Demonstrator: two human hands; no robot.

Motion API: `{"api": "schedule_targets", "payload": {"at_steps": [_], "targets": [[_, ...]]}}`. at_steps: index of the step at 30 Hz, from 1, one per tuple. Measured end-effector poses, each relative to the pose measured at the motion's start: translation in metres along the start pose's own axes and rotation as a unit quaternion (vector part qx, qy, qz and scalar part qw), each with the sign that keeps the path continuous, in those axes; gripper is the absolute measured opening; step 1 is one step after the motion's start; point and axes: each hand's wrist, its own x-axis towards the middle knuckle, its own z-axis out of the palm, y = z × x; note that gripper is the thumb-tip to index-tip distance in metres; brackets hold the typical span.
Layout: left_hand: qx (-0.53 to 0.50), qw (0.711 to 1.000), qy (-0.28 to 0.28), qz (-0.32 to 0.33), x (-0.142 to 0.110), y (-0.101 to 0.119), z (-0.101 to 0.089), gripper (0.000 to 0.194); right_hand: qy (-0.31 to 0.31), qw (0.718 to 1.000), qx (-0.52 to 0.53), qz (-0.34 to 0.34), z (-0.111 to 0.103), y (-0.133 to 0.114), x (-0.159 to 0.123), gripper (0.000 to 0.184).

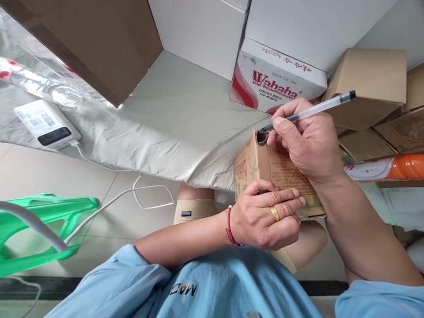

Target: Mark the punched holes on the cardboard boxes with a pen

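A brown cardboard box (247,165) with green print stands at the edge of the cloth-covered surface, close to my body. At its upper corner is a ragged dark hole (261,137). My right hand (309,139) is closed around a clear pen (318,110) with a dark end. The pen's tip is at the hole's rim; whether it touches cannot be told. My left hand (268,214), wearing a gold ring and a red cord bracelet, holds the box's near side, fingers laid across it and thumb side towards the hole.
A red and white water carton (276,81) stands behind the box. More brown boxes (367,79) and an orange bottle (406,167) are at right. At left lie a white power bank (46,123) with a cable, a plastic bottle (39,81) and a green stool (49,207).
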Motion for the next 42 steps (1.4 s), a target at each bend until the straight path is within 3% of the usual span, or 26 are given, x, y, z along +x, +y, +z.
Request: {"api": "schedule_targets", "payload": {"at_steps": [42], "targets": [[-0.001,1.000,-0.003,0.004,-0.002,-0.001,0.000,0.022,-0.006,0.998,0.016,0.056,0.001,-0.014,-0.004,0.021]]}}
